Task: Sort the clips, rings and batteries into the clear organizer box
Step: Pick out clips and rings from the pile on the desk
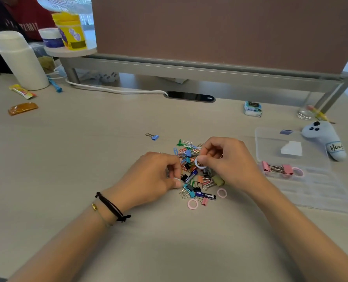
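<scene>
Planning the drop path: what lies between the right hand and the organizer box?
Head view: only bare desk between the right hand and the organizer box.

Mixed pile of coloured clips, rings, batteries (196,174) mid-desk, clear organizer box (291,151) right, open, holding pink clips

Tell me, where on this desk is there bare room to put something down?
Bare desk lies between the orange packet and the stray blue clip, and near the camera between the forearms. Crowded: the pile under both hands, and the organizer box beside the plush toy.
</scene>
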### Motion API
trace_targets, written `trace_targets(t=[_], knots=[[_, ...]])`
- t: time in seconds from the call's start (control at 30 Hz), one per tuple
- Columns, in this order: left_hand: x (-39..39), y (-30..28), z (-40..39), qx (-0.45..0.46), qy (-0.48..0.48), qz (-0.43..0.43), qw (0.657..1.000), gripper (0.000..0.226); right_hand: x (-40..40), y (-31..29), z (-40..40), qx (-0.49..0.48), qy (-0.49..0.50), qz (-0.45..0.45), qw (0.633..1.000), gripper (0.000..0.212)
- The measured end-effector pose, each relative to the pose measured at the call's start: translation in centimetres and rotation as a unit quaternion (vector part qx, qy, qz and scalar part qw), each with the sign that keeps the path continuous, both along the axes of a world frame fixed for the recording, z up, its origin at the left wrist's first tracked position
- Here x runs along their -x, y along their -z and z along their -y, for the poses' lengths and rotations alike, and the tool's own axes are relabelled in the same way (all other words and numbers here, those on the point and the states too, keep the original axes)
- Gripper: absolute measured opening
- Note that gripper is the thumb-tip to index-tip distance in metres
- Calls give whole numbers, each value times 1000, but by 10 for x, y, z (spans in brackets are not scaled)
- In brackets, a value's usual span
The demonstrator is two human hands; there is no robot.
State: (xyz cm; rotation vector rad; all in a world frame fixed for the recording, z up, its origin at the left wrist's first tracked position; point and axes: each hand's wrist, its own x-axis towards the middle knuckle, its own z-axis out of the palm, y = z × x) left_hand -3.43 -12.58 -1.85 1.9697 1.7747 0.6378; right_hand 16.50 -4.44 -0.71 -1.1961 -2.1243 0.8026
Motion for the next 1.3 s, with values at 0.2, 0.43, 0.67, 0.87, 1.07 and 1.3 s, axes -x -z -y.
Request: trace_targets(t=[0.2, 0.43, 0.67, 0.87, 1.07, 1.3], knots=[[-37, -18, -25, -61, -28, 128, 990, 13, -36, -7, -4, -11, 53, -43, 998, 11], [-113, -29, -68, -60, 22, 202, 977, 13, -130, -9, -27, -1, 173, -81, 982, 11], [-172, -19, -95, -27, 37, 187, 981, 15, -192, 3, -41, 10, 255, -21, 967, 14], [-197, -16, -98, 3, 64, 160, 985, 11, -198, 15, -47, 9, 257, 35, 966, 17], [-214, -14, -94, 44, 93, 170, 980, 9, -203, 14, -47, 36, 235, 37, 971, 17], [-242, -11, -89, 61, 111, 162, 979, 11, -216, 13, -48, -10, 270, 0, 963, 16]])
